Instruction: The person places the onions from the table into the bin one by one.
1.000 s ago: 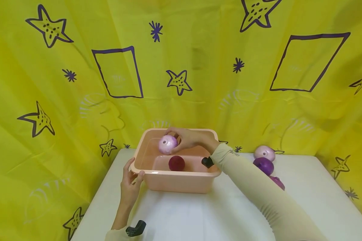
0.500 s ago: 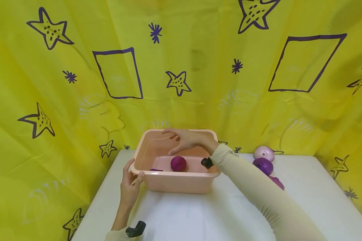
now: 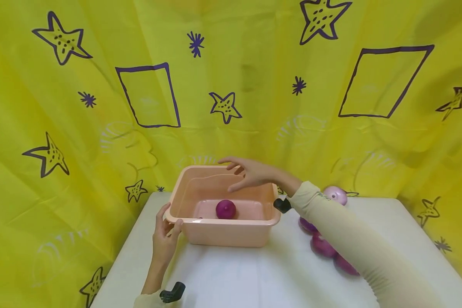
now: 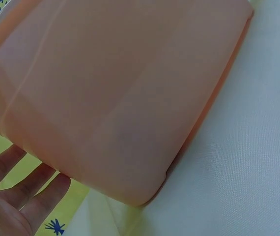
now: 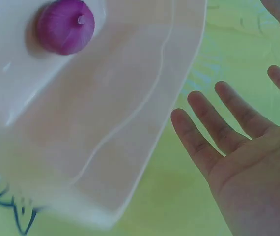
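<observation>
A peach plastic tub [image 3: 231, 233] stands on the white table, with a magenta onion [image 3: 226, 209] on its floor. A tiny dark bit shows just behind the front wall, too little to identify. My left hand [image 3: 165, 244] grips the tub's front left corner, thumb on the front rim; in the left wrist view its fingers [image 4: 46, 199] touch the tub's edge. Over the tub's back right part hovers my right hand [image 3: 254, 173], fingers spread and holding nothing. The right wrist view shows that hand's palm [image 5: 263, 177] beside the tub wall, apart from the magenta onion [image 5: 66, 27].
Right of the tub, partly behind my right sleeve, lie a pale pink onion [image 3: 336, 194], a purple onion [image 3: 307, 225] and red onions [image 3: 322, 246]. A yellow curtain [image 3: 231, 145] with drawn stars hangs close behind the table [image 3: 227, 273].
My right hand has let go of a pale onion inside the tub, now out of sight, and moved up and right. The arm's shift uncovers more onions at the right. My left hand stays put.
</observation>
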